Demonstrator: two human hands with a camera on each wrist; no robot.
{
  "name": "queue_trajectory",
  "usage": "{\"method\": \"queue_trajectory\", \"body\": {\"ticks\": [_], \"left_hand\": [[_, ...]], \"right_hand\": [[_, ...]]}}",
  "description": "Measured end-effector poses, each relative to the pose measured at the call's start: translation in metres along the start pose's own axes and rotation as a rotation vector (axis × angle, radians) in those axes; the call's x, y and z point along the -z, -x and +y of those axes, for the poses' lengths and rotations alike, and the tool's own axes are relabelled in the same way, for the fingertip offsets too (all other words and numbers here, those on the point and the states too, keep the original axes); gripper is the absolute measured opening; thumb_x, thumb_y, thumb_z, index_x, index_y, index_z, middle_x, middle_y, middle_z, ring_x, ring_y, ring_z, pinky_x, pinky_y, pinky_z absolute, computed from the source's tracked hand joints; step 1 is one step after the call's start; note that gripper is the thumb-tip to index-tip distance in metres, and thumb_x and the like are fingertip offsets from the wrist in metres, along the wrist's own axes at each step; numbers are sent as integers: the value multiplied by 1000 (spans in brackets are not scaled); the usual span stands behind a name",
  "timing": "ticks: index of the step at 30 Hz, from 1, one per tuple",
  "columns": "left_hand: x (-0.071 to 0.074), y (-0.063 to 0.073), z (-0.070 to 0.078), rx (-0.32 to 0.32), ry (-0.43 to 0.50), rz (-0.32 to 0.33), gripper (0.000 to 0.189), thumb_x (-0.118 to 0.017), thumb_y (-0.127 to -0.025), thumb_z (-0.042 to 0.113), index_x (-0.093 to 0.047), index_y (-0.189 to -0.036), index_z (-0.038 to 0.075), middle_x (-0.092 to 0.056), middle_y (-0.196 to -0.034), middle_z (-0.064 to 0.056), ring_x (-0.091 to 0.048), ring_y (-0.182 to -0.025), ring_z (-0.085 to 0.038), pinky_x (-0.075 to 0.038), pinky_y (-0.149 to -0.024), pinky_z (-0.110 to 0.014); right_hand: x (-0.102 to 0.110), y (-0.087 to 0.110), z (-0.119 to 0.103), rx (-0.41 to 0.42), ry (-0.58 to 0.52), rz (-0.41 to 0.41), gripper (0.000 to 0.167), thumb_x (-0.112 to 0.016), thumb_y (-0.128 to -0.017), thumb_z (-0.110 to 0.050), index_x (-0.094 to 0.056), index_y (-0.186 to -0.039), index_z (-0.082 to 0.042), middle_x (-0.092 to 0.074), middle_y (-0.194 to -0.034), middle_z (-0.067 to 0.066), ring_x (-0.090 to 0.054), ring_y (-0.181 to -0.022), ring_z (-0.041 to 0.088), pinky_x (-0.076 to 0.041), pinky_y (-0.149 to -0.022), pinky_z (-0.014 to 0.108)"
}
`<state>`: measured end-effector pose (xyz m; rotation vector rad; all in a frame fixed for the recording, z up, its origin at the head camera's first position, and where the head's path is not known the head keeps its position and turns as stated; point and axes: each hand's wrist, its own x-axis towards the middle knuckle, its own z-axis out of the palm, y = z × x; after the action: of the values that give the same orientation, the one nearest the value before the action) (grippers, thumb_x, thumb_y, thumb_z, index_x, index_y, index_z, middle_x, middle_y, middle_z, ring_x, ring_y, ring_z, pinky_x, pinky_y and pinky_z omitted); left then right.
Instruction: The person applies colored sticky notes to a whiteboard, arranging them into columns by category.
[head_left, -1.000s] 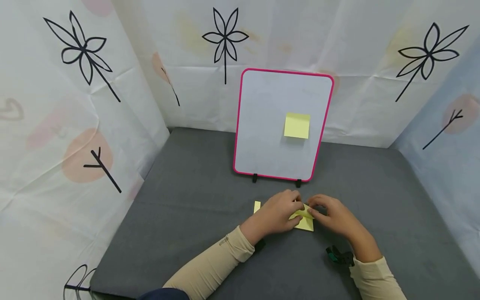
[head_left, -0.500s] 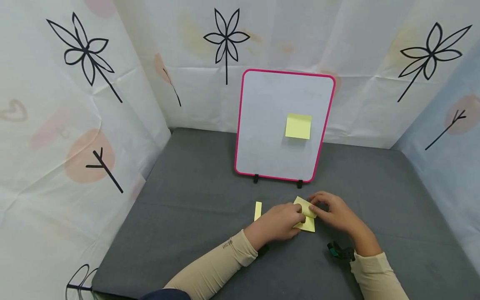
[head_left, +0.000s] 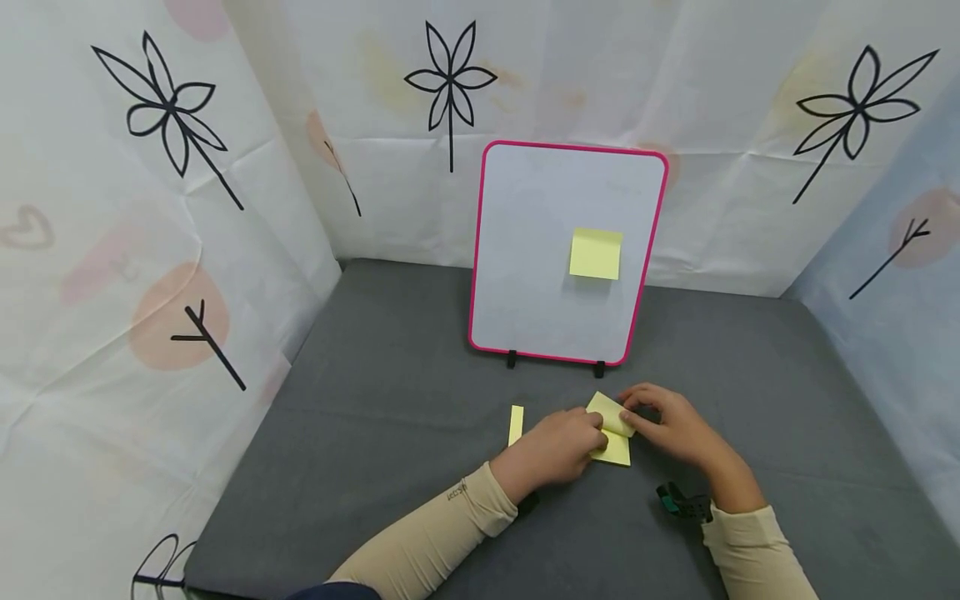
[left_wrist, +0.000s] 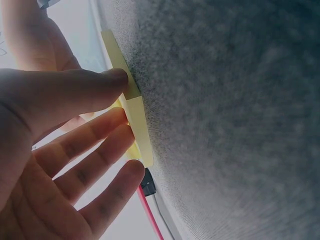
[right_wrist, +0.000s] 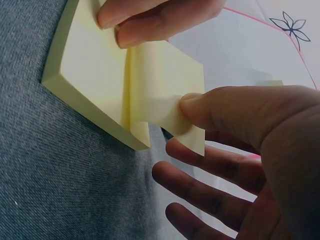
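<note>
A yellow sticky note pad [head_left: 618,453] lies on the grey surface in front of the whiteboard. My left hand [head_left: 558,446] holds it at its left side; in the left wrist view the thumb [left_wrist: 112,80] presses the pad's edge. Two left fingertips [right_wrist: 132,32] rest on the pad top in the right wrist view. The top sticky note [right_wrist: 172,75] is bent up and curls back away from the pad, still joined along one edge. My right hand [head_left: 667,425] pinches its free edge between thumb and fingers, the other fingers spread loosely.
A pink-framed whiteboard [head_left: 525,250] stands behind on black feet [head_left: 600,369], with one yellow note [head_left: 596,253] stuck on it. A narrow yellow strip [head_left: 516,423] shows beyond the left hand. Printed white cloth [head_left: 390,192] walls the surface.
The left hand has moved slightly toward the body, uncovering more of the pad. The top note now shows lifted and folded back, the right hand keeping its pinch.
</note>
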<state>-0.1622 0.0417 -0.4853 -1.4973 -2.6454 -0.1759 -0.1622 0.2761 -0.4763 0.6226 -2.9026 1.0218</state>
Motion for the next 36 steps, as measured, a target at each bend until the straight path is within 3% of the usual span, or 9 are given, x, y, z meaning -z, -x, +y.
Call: {"method": "queue_trajectory", "body": {"ticks": [10,16,24,36], "left_hand": [[0,-1,0,8,27,9,15,-74,-95,10,-79,-90,23,-60,-84,5,-51,-70,-9,-39,-59,-20],[1,-1,0,35,56,-2,15,-75,-95,10,-82,-99,23,-64,-90,6,-56,-72,-7,-44,-61,-18],[0,-3,-1,79,62,-43,20,-80,-91,14,-84,-107,25,-70,-100,8,-64,-83,-8,-52,-70,-19],[-1,-3,-2,100,84,-53,20,-83,-90,16,-84,-107,26,-70,-103,9,-65,-87,-7,-53,-72,-19]], "right_hand": [[2,1,4,24,13,29,8,-71,-102,-14,-78,-97,-15,-74,-122,14,-70,-108,34,-59,-86,49],[3,0,7,32,20,50,9,-72,-101,-11,-79,-98,-15,-74,-122,14,-71,-100,26,-58,-84,46],[5,-1,7,17,31,66,10,-72,-101,-10,-80,-98,-14,-73,-123,14,-71,-101,30,-58,-86,51],[13,1,4,11,72,113,8,-73,-100,-8,-81,-97,-10,-73,-122,15,-70,-104,35,-56,-84,54]]}}
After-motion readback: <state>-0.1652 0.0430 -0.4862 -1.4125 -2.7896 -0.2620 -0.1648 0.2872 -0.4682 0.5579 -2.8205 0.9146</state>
